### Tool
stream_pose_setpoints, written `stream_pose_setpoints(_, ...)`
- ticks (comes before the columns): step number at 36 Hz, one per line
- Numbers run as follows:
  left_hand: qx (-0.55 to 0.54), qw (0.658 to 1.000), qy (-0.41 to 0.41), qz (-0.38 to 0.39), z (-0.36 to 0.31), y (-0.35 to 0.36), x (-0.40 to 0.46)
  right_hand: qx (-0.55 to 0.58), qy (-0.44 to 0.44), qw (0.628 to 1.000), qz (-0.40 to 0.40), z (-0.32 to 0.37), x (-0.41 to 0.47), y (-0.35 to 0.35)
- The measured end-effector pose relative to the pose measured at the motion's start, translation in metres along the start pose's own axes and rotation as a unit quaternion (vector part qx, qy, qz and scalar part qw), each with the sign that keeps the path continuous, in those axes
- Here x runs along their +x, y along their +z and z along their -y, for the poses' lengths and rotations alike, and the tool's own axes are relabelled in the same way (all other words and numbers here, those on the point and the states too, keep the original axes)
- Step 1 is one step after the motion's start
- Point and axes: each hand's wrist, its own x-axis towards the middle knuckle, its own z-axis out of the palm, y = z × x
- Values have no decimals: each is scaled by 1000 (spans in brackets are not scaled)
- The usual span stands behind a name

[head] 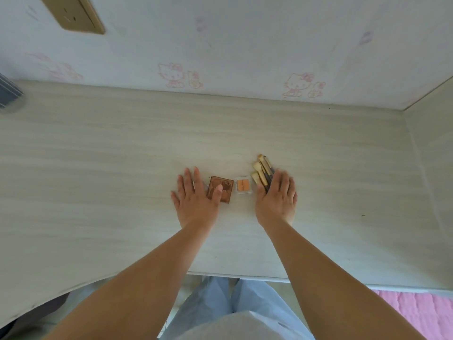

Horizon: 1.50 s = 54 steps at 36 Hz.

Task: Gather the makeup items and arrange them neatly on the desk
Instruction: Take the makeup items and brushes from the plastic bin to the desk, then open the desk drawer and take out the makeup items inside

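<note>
- Nearest the lens, pale blue trousers [228,305] fill the bottom centre, and 2 bare forearms reach up and away from them over the desk's near edge
- Far left now: a ribbed grey object [9,96] sits at the desk's back corner, cut off by the frame; what it is I cannot tell
- Above it on the wall, a beige wall socket [73,13]; pink cartoon-cat prints run along the pale wallpaper [245,45]
- The desk [98,168] itself is light wood grain, broad, running to a side panel on the right
- Here is the left hand [195,197], palm down, fingers spread and flat, gripping nothing; a small pale item peeks out just beside its forefinger, too hidden to name
- Its thumb lies over the near-left part of the brown square compact [221,186]; the compact lies flat on the desk, slightly rotated
- Just beside it to the right, apart by a thin gap, the small orange palette [242,184], clear-edged, 2 orange pans showing, flat on the desk
- Next along, the bundle of makeup brushes [262,171], pale bristles pointing away from the person, dark handles running under the hand
- The right hand [277,197] rests palm down over those handles, fingers loosely extended and a touch blurred; pressing on them rather than clasping, as far as shows
- Bottom right corner, below the desk edge, a pink fabric [414,312]
</note>
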Motion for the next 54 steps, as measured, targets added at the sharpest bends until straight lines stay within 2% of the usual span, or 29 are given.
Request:
stream_pose_setpoints(7, 17, 992, 118, -52, -10, -3, -14, 73, 3, 996, -43, -25, -16, -5)
stream_pose_setpoints(14, 27, 968, 240, -61, -23, 2, -49, 88, -3, 995, -55, -57, -49, -8)
stream_pose_setpoints(20, -37, 933, 343, -102, -25, 21, -94, 47, -86, 989, -108, -94, -85, 0)
stream_pose_setpoints(24, -51, 902, 402, -148, -26, 40, -135, 49, -166, 963, -205, -128, -115, 9)
stream_pose_setpoints(27, -45, 895, 410, -169, -24, 61, -167, 43, -221, 948, -225, -159, -137, 13)
stream_pose_setpoints(31, -24, 908, 397, -132, -19, 90, -206, 36, -219, 960, -170, -202, -159, 23)
stream_pose_setpoints(36, 41, 941, 334, -30, -20, 112, -234, -42, -159, 986, 6, -238, -171, 28)
stream_pose_setpoints(39, 84, 956, 281, 25, -24, 117, -239, -60, -140, 987, 51, -248, -169, 28)
stream_pose_setpoints(48, 138, 958, 246, 44, -28, 136, -231, -99, -123, 973, 167, -253, -145, 43)
stream_pose_setpoints(54, 136, 957, 253, 31, -23, 143, -226, -116, -118, 968, 188, -262, -136, 58)
